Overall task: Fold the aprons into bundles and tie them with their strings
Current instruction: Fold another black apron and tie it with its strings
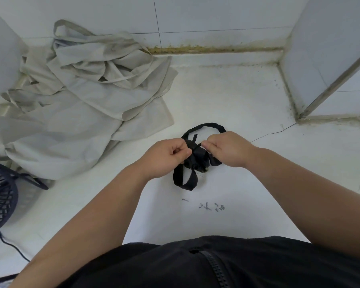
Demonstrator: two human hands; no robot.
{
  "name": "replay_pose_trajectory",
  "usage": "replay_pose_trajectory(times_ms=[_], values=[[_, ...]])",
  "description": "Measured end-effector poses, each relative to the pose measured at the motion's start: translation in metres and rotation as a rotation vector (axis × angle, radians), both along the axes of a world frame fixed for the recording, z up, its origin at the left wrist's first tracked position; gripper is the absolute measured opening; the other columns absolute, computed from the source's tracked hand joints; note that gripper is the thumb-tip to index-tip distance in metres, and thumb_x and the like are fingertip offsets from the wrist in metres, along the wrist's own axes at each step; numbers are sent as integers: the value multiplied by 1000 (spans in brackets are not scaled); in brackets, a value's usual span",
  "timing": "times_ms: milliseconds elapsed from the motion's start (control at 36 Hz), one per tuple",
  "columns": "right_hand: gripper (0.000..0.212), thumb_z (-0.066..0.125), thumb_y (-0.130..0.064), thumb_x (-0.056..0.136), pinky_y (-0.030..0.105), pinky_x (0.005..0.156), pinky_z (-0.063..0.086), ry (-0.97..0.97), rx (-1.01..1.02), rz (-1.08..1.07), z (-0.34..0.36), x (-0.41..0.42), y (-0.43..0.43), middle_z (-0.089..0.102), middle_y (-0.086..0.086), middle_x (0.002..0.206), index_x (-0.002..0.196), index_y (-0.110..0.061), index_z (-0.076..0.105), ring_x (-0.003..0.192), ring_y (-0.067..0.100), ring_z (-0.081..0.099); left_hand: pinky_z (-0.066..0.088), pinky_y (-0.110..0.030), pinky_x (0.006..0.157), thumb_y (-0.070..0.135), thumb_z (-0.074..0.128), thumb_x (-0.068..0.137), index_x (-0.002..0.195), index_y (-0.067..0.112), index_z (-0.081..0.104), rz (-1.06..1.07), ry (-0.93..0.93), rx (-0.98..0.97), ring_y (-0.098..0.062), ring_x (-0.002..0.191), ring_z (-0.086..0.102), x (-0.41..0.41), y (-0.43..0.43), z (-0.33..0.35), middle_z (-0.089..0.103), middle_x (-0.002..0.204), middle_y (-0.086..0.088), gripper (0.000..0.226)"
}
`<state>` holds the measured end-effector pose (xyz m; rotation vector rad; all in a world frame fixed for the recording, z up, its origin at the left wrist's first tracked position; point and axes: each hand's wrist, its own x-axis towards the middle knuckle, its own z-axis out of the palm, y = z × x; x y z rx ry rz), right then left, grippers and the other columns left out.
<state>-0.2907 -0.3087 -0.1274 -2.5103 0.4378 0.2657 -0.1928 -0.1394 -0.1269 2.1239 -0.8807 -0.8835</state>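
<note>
Black apron bundle (197, 160) sits on the white surface (247, 96), directly between our two sets of fingertips and just under them.

Left hand (167, 155): thumb and forefinger pinch a string end at the bundle's left edge, the other fingers curled in. Right hand (227, 149): fingers curled, pinching a string at the bundle's upper right.

Strings (206, 126): one loop arcs out beyond the fingers, away from us. A second loop lies slack on our side of the fingers, below the left hand. The crossing sits between the two pinches, on top of the bundle.

Judgement: we are drawing the knot tight. To do it well, we pull both ends level and outward with equal force, so the crossing seats on the middle of the bundle. We grip close to the knot. The slack loops want taking up first, or the tie ends loose. The bundle looks small and soft, so a hard tug on one side would likely drag it.

Pale aprons (81, 96) lie heaped well beyond the left fingers, not yet folded.
</note>
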Motion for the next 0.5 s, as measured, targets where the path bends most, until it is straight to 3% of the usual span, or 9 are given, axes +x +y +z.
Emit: replay_pose_trajectory(times_ms=[28, 111, 139, 194, 250, 333, 389, 500], values=[[45, 34, -34, 101, 28, 57, 29, -12, 110, -70, 2, 1, 2, 35, -2, 60, 61, -14, 30, 59, 12, 36, 46, -35, 77, 26, 58, 93, 76, 12, 56, 43, 10, -23, -19, 77, 54, -1, 1, -1, 57, 77, 1, 22], [44, 44, -27, 98, 21, 60, 35, -127, 577, -303, 6, 3, 5, 32, -8, 54, 57, -18, 31, 51, 8, 31, 36, -9, 88, 21, 62, 90, 72, 20, 59, 121, 16, -93, -2, 105, 48, -10, -3, 2, 49, 108, 6, 18], [44, 46, -25, 97, 24, 65, 38, -155, 704, -358, 7, 3, 6, 33, -7, 55, 56, -18, 32, 55, 11, 31, 33, -7, 93, 18, 63, 90, 72, 21, 58, 131, 44, -110, 2, 116, 42, -13, -6, 6, 43, 118, 6, 19], [43, 48, -25, 97, 25, 59, 33, -197, 799, -421, 13, 0, 7, 35, -2, 60, 56, -16, 36, 54, 15, 29, 33, -16, 100, 15, 65, 87, 72, 21, 56, 137, 79, -169, 2, 127, 36, -21, -12, 11, 40, 128, 5, 19], [43, 48, -27, 97, 26, 52, 24, -231, 837, -463, 20, -1, 6, 38, 1, 61, 56, -15, 41, 50, 14, 29, 41, -21, 94, 18, 72, 82, 86, 21, 55, 174, 110, -222, -3, 119, 48, -25, -17, 15, 48, 124, 6, 18], [52, 49, -31, 96, 31, 57, 25, -293, 899, -508, 31, -8, 1, 44, 2, 63, 46, -21, 47, 59, 20, 32, 52, -21, 78, 23, 84, 68, 131, 30, 31, 188, 196, -236, -7, 110, 54, -32, -22, 21, 41, 130, 11, 83], [52, 48, -32, 96, 32, 57, 24, -322, 894, -523, 39, -15, -2, 45, 5, 65, 46, -21, 48, 60, 21, 32, 53, -27, 85, 24, 87, 63, 143, 39, 13, 129, 193, -230, -9, 112, 55, -37, -27, 22, 42, 129, 15, 110], [35, 48, -39, 96, 31, 58, 29, -322, 951, -544, 53, -32, -10, 54, 3, 86, 70, -16, 53, 70, 24, 46, 54, -37, 89, 32, 79, 63, 132, 33, 40, 88, 134, -208, -8, 96, 65, -48, -41, 27, 65, 106, 9, 79]])
